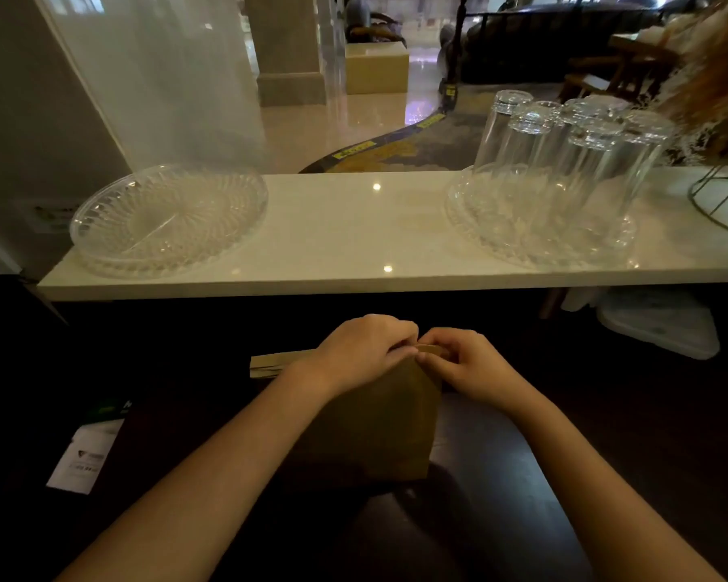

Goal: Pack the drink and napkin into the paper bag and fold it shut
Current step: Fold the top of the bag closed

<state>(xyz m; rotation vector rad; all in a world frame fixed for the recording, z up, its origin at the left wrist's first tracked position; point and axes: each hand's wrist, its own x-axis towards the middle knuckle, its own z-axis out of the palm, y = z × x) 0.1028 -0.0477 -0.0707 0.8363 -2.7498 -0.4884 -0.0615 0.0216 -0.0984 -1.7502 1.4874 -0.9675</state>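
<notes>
A brown paper bag (pixel 379 430) stands upright on the dark lower counter in front of me. Its top edge is flattened into a folded strip that sticks out to the left. My left hand (pixel 364 350) pinches that strip from above, near its middle. My right hand (pixel 459 361) pinches the same strip at its right end, fingertips touching those of the left hand. The drink and the napkin are not visible; the bag's inside is hidden.
A white raised shelf (pixel 354 228) runs across behind the bag. On it sit an empty cut-glass tray (pixel 169 220) at left and another tray holding several upturned glasses (pixel 564 161) at right. A white leaflet (pixel 87 451) lies on the dark counter at lower left.
</notes>
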